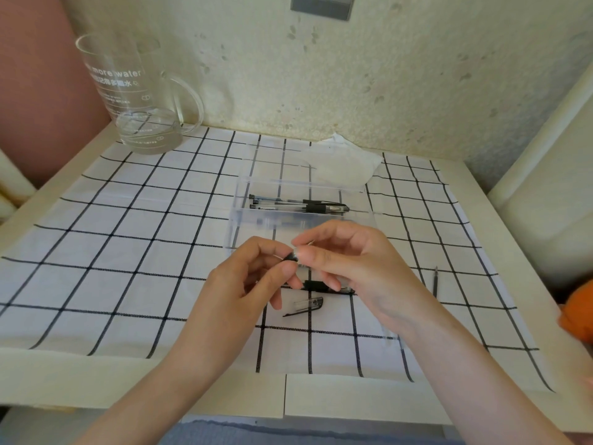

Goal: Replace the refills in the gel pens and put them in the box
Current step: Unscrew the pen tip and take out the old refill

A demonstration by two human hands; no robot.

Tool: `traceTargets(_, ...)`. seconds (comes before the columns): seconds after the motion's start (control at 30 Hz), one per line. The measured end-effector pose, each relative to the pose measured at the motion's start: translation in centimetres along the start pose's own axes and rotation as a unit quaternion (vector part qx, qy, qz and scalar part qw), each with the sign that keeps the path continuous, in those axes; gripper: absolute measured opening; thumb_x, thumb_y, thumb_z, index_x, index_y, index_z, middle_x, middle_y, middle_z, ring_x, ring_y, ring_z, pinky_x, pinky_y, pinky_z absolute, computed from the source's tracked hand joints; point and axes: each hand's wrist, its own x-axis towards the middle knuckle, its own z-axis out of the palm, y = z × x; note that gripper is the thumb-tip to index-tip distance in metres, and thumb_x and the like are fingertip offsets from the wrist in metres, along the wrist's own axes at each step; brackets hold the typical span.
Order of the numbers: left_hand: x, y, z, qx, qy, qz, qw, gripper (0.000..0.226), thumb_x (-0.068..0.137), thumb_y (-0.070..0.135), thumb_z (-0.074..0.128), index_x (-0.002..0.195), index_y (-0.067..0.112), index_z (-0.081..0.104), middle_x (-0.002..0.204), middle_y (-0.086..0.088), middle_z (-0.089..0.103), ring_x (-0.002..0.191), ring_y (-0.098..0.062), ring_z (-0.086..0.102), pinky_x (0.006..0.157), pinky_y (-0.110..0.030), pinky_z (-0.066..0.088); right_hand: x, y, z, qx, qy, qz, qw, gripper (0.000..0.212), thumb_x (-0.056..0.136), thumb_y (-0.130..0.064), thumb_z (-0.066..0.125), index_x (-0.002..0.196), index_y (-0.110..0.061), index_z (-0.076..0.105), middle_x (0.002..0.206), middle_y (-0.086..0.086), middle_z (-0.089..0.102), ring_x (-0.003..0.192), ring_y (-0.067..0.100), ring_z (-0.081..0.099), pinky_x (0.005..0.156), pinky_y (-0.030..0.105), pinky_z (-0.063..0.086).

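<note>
Both hands meet over the checked cloth, just in front of the clear plastic box (239,216). My left hand (247,284) and my right hand (349,261) pinch a small black pen part (292,257) between their fingertips. Below the fingers a gel pen barrel (321,285) with a black grip lies on the cloth, partly hidden. A clear pen cap (308,305) with a black clip lies in front of it. Inside the box rest two gel pens (298,204). A thin refill (435,281) lies to the right of my right hand.
A glass jug (134,97) with a little water stands at the back left. A crumpled white tissue (343,165) lies behind the box. The box's clear lid (272,152) lies behind it. Something orange (577,313) is at the right edge.
</note>
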Motion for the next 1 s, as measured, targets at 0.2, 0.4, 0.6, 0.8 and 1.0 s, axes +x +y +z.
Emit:
traceTargets(0.2,0.1,0.0,0.1,-0.015,0.003,0.0,1.0,0.02,0.08,0.03,0.052,0.092,0.016,0.061,0.07,0.002,0.067,0.052,-0.005,0.052,0.051,-0.007,0.038,0.1,0.4,0.2,0.041,-0.012,0.01,0.999,0.033,0.068,-0.027,0.072,0.1,-0.018,0.07,0.069,-0.008,0.063,0.054,0.017,0.041,0.051,0.016,0.04)
traceTargets(0.4,0.0,0.2,0.1,-0.008,0.001,0.002,1.0,0.02,0.079,0.031,0.052,0.091,0.018,0.061,0.07,0.003,0.068,0.051,-0.002,0.051,0.05,-0.006,0.037,0.1,0.5,0.4,0.022,0.018,0.019,0.999,0.016,0.067,-0.03,0.071,0.08,-0.019,0.073,0.064,-0.007,0.065,0.05,0.011,0.041,0.05,0.018,0.037)
traceTargets(0.6,0.0,0.2,0.1,-0.003,0.018,-0.001,1.0,0.015,0.077,0.029,0.056,0.086,0.017,0.062,0.069,0.003,0.069,0.051,-0.002,0.052,0.056,-0.009,0.043,0.0,0.6,1.1,0.031,0.066,0.02,0.997,0.009,0.064,-0.033,0.072,0.064,-0.024,0.069,0.065,-0.006,0.067,0.05,0.012,0.041,0.048,0.019,0.034)
traceTargets(0.8,-0.1,0.0,0.2,0.017,0.043,0.008,0.999,0.012,0.073,0.03,0.06,0.081,0.022,0.062,0.07,0.002,0.07,0.055,-0.007,0.056,0.062,-0.018,0.05,-0.3,0.6,1.7,0.033,0.11,0.029,0.993,0.015,0.077,-0.023,0.071,0.064,-0.022,0.064,0.057,-0.011,0.063,0.043,-0.002,0.046,0.047,0.012,0.034)
traceTargets(1.0,-0.2,0.0,0.3,0.029,0.048,0.006,0.998,0.012,0.072,0.03,0.06,0.082,0.023,0.062,0.07,0.004,0.07,0.056,-0.006,0.058,0.064,-0.015,0.05,-0.3,0.6,1.8,0.018,0.118,0.006,0.993,0.012,0.082,-0.018,0.068,0.071,-0.015,0.064,0.049,-0.017,0.059,0.044,-0.005,0.052,0.048,0.004,0.036)
